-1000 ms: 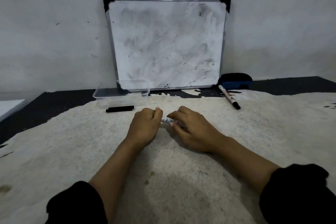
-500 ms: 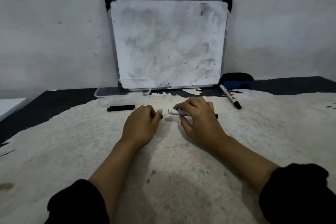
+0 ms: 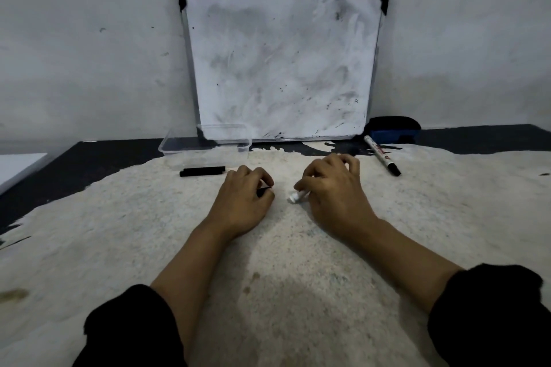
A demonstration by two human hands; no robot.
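My right hand (image 3: 334, 191) grips a white marker (image 3: 298, 196) whose bare end sticks out to the left, low over the pale cloth (image 3: 268, 262). My left hand (image 3: 243, 202) is curled round a small black cap (image 3: 264, 191), a short gap left of the marker. A smudged whiteboard (image 3: 280, 65) leans on the wall behind both hands. Most of the marker's body is hidden inside my right fist.
A second marker with a black cap (image 3: 383, 155) lies right of my hands, a black pen (image 3: 202, 171) left of them. A clear plastic box (image 3: 205, 146) stands at the board's foot, a blue-black eraser (image 3: 392, 129) at its right. Dark table (image 3: 89, 161) beyond the cloth.
The hands were together on the marker; now they are apart, the cap in my left hand, the uncapped marker in my right, tilted down-left.
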